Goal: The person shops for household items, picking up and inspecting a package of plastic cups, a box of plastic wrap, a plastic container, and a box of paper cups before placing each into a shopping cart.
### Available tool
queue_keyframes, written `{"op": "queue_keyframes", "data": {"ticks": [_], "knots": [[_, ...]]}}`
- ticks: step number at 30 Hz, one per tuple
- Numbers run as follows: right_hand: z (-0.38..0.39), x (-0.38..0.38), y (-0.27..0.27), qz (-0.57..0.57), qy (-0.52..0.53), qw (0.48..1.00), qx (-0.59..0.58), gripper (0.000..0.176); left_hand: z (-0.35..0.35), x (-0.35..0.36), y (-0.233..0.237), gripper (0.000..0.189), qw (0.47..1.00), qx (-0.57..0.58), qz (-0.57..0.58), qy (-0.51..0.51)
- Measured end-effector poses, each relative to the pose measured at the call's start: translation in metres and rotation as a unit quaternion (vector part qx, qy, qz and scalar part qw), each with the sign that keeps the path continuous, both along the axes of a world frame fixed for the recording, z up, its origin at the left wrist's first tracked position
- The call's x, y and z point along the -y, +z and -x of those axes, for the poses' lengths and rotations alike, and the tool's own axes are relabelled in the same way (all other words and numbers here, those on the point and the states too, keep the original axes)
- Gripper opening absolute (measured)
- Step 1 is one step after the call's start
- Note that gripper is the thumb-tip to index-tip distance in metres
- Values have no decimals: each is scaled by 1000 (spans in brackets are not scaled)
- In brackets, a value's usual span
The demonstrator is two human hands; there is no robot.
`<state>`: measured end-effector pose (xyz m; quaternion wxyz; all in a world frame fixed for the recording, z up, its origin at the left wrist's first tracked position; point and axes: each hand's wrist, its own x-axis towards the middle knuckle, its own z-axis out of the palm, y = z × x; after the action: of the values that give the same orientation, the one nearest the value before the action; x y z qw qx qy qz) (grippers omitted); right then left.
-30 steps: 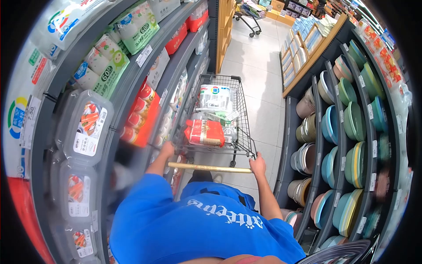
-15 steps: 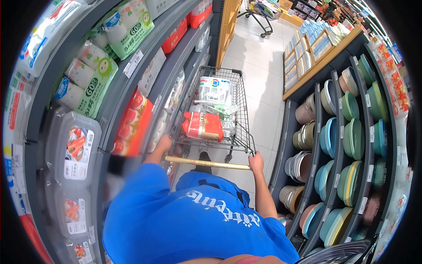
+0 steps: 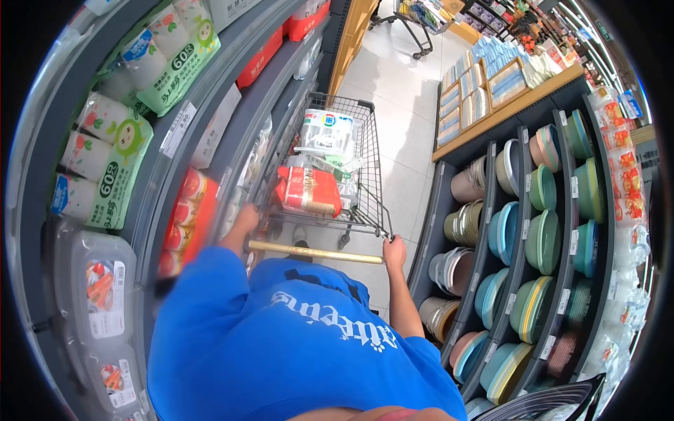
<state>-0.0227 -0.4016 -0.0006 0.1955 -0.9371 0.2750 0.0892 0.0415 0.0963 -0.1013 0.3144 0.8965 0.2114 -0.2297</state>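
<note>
A wire shopping cart [image 3: 370, 151] stands in front of me, its gold handle bar [image 3: 316, 252] crosswise near my waist. My right hand [image 3: 394, 250] is wrapped round the cart frame at the bar's right end. At the left end, close to the shelf, my left hand [image 3: 246, 219] is closed on the cart frame, its fingers partly blurred. Inside the basket lie a red package [image 3: 310, 191], a white pack of rolls [image 3: 327, 132] with blue and green print, and some clear and green packages partly hidden between them.
Shelves on the left hold green cup packs [image 3: 112, 161], red packs [image 3: 188, 223] and clear plastic boxes [image 3: 105, 281]. On the right are stacked basins [image 3: 544, 242] and a wooden-edged display of towels [image 3: 507, 77]. Another cart [image 3: 420, 21] stands farther up the aisle.
The cart and both hands have shifted slightly left and up in view. The right shelves have also slid left, and the left shelf goods sit lower. Both hands keep their hold.
</note>
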Motion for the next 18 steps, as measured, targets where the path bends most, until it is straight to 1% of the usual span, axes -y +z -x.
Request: {"op": "queue_keyframes", "data": {"ticks": [2,5,8,9,11,14,16,18], "knots": [[-13,5,-2,19,12,1000,10,35,-12,8,19,26,1000,-1,-7,-16],[-27,9,-4,59,30,996,53,33,-28,16,25,26,1000,-12,-2,16],[-44,14,-6,53,15,997,59,32,-45,25,45,27,1000,-17,7,3],[-52,10,7,49,7,998,41,32,-51,25,40,27,1000,-17,8,7],[-66,12,7,63,8,998,26,31,-65,25,25,27,1000,-14,10,14],[-85,18,11,72,8,997,2,29,-84,33,34,28,999,-20,6,25],[-99,23,8,71,12,997,-1,28,-97,40,43,30,999,-47,6,22],[-114,29,5,66,-6,997,-31,30,-111,44,50,31,998,-65,6,23]]}}
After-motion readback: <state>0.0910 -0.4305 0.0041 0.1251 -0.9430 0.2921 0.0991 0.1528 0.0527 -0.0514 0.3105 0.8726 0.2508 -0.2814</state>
